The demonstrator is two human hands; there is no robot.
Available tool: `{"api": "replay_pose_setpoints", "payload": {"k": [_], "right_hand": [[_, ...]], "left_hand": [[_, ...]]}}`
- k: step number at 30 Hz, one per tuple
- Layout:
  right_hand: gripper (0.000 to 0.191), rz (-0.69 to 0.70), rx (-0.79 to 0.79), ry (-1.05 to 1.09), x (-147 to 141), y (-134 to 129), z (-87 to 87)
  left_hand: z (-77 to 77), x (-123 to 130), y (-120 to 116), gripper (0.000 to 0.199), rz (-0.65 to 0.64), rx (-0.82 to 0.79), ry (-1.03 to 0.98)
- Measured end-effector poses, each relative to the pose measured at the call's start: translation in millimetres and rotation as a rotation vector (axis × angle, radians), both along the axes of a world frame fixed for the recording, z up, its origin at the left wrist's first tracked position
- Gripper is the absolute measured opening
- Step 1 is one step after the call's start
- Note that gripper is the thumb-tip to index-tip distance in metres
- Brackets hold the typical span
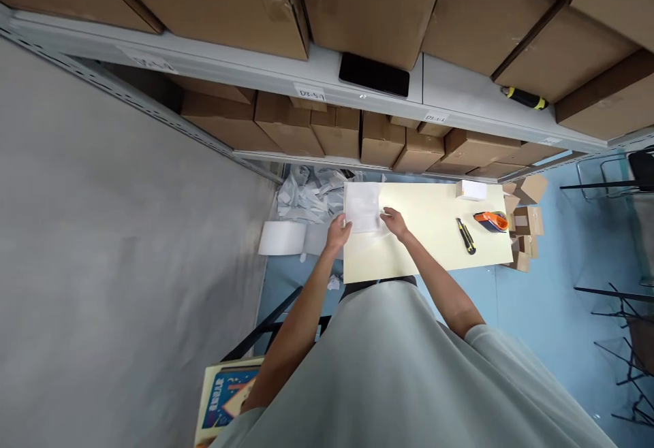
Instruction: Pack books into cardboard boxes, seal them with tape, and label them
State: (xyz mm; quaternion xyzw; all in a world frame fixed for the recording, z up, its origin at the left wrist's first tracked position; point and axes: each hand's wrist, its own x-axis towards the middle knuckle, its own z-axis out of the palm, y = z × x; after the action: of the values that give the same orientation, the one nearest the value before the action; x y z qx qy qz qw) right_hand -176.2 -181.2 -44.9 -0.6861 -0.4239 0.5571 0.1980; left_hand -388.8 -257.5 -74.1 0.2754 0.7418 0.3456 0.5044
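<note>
A thin white, slightly see-through sheet or bag [362, 207] lies at the left end of the pale yellow table [419, 254]. At its lower left edge is my left hand [338, 233], thumb and fingers closed on the edge. My right hand [394, 222] pinches at its right edge. Farther right on the table are a black and yellow cutter [465, 235], an orange and blue tape dispenser [491, 221] and a small white box [471, 190].
Above the table runs a grey shelf [229, 58] with cardboard boxes, a black phone [375, 75] and another cutter [524, 98]. Crumpled white paper [309, 195] and a white roll [283, 237] are left of the table. Small cartons [528, 221] stand right.
</note>
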Motion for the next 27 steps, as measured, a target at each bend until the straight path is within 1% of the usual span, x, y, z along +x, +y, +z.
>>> {"api": "replay_pose_setpoints", "payload": {"k": [3, 6, 10, 12, 15, 17, 20, 22, 24, 27], "right_hand": [[0.03, -0.017, 0.006, 0.049, 23.6, -19.9, 22.7], [0.039, -0.029, 0.007, 0.091, 52.9, -45.5, 43.7], [0.051, -0.072, -0.021, 0.167, 89.2, -77.1, 63.7], [0.055, -0.087, -0.03, 0.21, 102.6, -87.2, 72.9], [0.056, -0.051, -0.005, 0.25, 114.9, -92.7, 90.9], [0.056, 0.022, 0.013, 0.269, 118.7, -90.3, 106.2], [0.054, 0.183, 0.026, 0.308, 120.4, -82.2, 130.8], [0.052, 0.308, 0.029, 0.338, 120.4, -77.7, 144.8], [0.05, 0.448, 0.02, 0.373, 120.3, -76.2, 154.4], [0.048, 0.656, -0.024, 0.435, 119.8, -81.3, 158.6]], "left_hand": [[17.6, 5.9, -28.8, 0.04, 0.01, -0.001, -0.001], [34.4, 16.1, -65.2, 0.038, -0.002, 0.034, -0.081], [54.6, 34.0, -110.4, 0.052, -0.005, 0.06, -0.133], [65.1, 43.2, -123.8, 0.059, 0.012, 0.06, -0.131], [83.6, 57.5, -127.1, 0.066, 0.074, 0.067, -0.129], [99.1, 68.9, -121.0, 0.066, 0.129, 0.099, -0.129], [126.7, 91.7, -112.3, 0.061, 0.232, 0.182, -0.112], [146.1, 110.7, -114.9, 0.057, 0.305, 0.235, -0.094], [163.6, 131.5, -127.3, 0.053, 0.364, 0.271, -0.085], [183.3, 162.5, -163.0, 0.049, 0.452, 0.273, -0.077]]}}
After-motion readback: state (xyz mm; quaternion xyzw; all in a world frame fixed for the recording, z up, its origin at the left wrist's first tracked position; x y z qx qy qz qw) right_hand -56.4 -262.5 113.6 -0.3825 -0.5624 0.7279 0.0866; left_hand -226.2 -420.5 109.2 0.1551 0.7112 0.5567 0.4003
